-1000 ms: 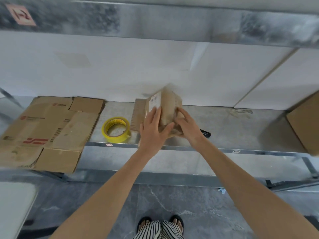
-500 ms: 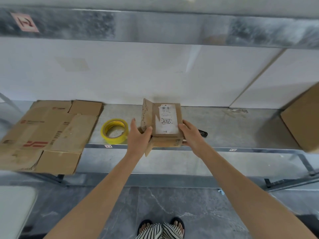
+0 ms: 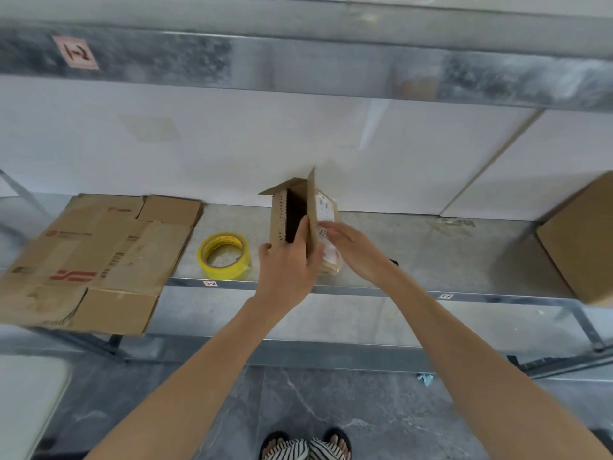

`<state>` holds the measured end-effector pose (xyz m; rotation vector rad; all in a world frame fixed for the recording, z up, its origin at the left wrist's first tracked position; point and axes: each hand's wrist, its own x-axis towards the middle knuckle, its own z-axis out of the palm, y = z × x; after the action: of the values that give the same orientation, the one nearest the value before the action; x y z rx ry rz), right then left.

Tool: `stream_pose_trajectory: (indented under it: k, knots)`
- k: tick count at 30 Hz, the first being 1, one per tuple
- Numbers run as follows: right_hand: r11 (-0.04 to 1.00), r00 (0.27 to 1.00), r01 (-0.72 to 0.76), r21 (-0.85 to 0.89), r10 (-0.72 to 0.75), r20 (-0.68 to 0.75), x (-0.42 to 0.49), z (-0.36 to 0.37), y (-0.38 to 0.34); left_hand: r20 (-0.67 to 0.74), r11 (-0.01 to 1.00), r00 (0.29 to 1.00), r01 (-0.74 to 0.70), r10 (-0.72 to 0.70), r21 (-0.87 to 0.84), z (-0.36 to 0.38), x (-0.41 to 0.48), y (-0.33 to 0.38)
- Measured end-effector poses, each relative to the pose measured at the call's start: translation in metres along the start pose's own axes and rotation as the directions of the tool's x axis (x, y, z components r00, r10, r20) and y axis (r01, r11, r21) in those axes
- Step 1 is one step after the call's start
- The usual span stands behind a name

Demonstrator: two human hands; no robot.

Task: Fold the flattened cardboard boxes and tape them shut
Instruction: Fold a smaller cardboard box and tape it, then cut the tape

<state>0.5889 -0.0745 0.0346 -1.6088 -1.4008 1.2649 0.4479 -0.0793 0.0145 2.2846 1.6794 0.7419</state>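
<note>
A small brown cardboard box [image 3: 280,215] with a white shipping label stands on end on the metal shelf [image 3: 431,257], its flaps open toward me and its dark inside showing. My left hand [image 3: 287,265] grips one flap and the box's lower left side. My right hand [image 3: 351,247] rests flat on the labelled right face, fingers spread and blurred. A yellow tape roll [image 3: 223,254] lies flat just left of the box. Further left lies a large flattened cardboard box [image 3: 89,260], overhanging the shelf's front edge.
A big closed cardboard box [image 3: 583,247] sits at the shelf's right end. A small black object lies behind my right wrist, mostly hidden. A white wall backs the shelf, and a metal beam runs overhead. A white chair seat [image 3: 26,403] is at lower left.
The small box has gone from lying label-up between both hands to standing on end with its flaps open. My left hand now holds a flap; my right hand moved onto the labelled face.
</note>
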Motion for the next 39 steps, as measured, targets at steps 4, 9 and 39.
stream_pose_trajectory:
  k: [4,9,39]
  knots:
    - [0.986,0.995,-0.016,0.167,0.032,-0.089,0.001,-0.004,-0.004,0.145,0.997,0.988,-0.059,0.050,0.058,0.003,-0.003,0.008]
    - [0.995,0.981,-0.007,0.096,0.025,-0.195,0.003,-0.005,0.006,0.326,0.996,0.942,-0.089,0.076,0.026,-0.001,-0.002,0.010]
    - [0.995,0.910,-0.096,0.031,0.101,-0.402,0.019,-0.011,0.011,0.367,0.996,0.930,-0.001,0.032,-0.085,-0.010,0.046,-0.055]
